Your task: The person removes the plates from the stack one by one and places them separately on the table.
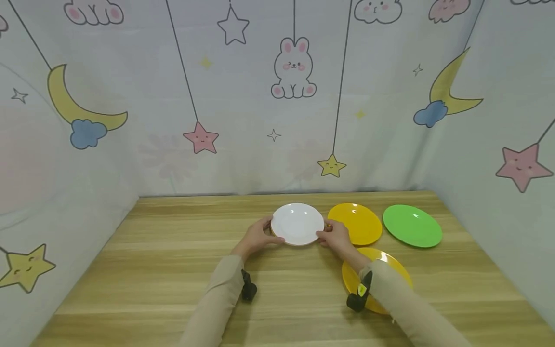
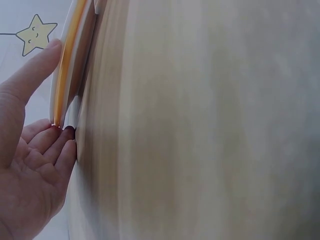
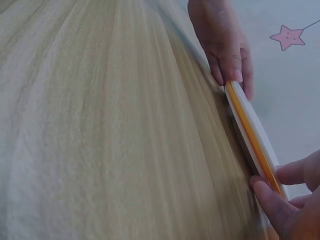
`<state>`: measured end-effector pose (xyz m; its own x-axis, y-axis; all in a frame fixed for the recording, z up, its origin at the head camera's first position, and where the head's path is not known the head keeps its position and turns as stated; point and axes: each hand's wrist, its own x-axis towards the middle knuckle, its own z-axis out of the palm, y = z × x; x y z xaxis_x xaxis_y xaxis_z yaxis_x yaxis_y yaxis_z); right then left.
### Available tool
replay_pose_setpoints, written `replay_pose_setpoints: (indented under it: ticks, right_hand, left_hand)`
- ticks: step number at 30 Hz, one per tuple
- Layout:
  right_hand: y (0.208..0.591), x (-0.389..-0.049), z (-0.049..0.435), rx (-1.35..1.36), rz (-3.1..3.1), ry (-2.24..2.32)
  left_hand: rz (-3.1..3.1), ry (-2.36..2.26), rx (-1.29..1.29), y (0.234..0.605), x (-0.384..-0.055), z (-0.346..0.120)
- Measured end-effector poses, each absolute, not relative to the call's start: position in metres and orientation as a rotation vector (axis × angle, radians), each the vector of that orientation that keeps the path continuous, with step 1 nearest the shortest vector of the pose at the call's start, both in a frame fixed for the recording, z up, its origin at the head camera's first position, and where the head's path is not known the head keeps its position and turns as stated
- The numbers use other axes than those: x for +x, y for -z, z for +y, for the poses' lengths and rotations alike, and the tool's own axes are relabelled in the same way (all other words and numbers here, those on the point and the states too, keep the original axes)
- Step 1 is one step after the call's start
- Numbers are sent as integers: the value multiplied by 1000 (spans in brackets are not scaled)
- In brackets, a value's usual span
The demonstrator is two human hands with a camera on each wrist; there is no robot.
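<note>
The left hand (image 1: pixel 257 237) and right hand (image 1: pixel 336 237) are pinching a white plate (image 1: pixel 297 223) and the orange plate (image 3: pixel 255 142) under it near the back of the table (image 1: pixel 182 250), just left of a yellow plate (image 1: pixel 360 224). Holding both sides evenly is probably helping; tipping could start them sliding.

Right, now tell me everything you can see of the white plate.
The white plate is round, shallow and glossy, perhaps plastic, with bright glints toward its far edge. It sits face up, roughly level, with an orange rim visible beneath it, toward the far side of the table, left of a yellow-orange plate. The left hand and right hand grip it at opposite sides. Whether it is lifted is unclear.
</note>
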<state>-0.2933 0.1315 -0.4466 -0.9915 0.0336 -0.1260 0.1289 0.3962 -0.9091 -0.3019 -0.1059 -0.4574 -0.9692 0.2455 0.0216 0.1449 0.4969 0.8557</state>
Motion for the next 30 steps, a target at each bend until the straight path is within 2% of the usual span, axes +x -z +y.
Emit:
replay_pose_setpoints:
  ticks: [30]
  right_hand:
    - [450, -293, 126, 116, 2508, 1751]
  left_hand:
    - [2710, -1673, 118, 460, -309, -95]
